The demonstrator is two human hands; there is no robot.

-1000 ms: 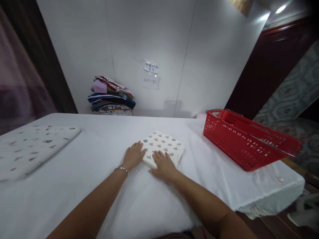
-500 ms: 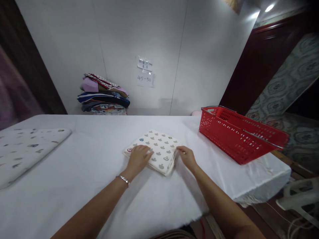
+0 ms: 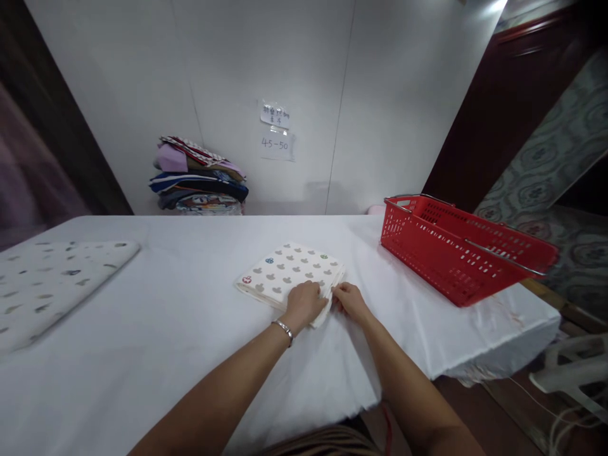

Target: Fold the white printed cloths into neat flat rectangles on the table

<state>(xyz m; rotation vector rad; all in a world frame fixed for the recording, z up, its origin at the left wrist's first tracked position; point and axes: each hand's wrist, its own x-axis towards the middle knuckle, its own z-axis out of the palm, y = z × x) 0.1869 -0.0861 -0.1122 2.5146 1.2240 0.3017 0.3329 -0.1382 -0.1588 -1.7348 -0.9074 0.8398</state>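
A folded cream cloth (image 3: 285, 266) with grey mushroom-like prints and a few coloured ones lies on the white-covered table (image 3: 180, 304) in front of me. My left hand (image 3: 304, 301), with a silver bracelet at the wrist, bends over the cloth's near right corner, its thumb and fingers closed at the layered edge. Just to the right, my right hand (image 3: 350, 301) pinches the cloth's right edge between thumb and fingers. The undersides of the fingers are partly hidden. At the far left lies a larger folded white cloth (image 3: 57, 285) with scattered dark prints, apart from both hands.
A red plastic basket (image 3: 427, 253) with metal handles stands on the table's right side. Behind the table is a stack of folded fabrics (image 3: 199, 180) against the wall. Paper labels (image 3: 276, 145) hang there. A white plastic chair (image 3: 570, 373) stands at lower right.
My left hand has slid from the cloth's left side to its near right corner. My right hand has gone from lying flat on top to pinching the right edge.
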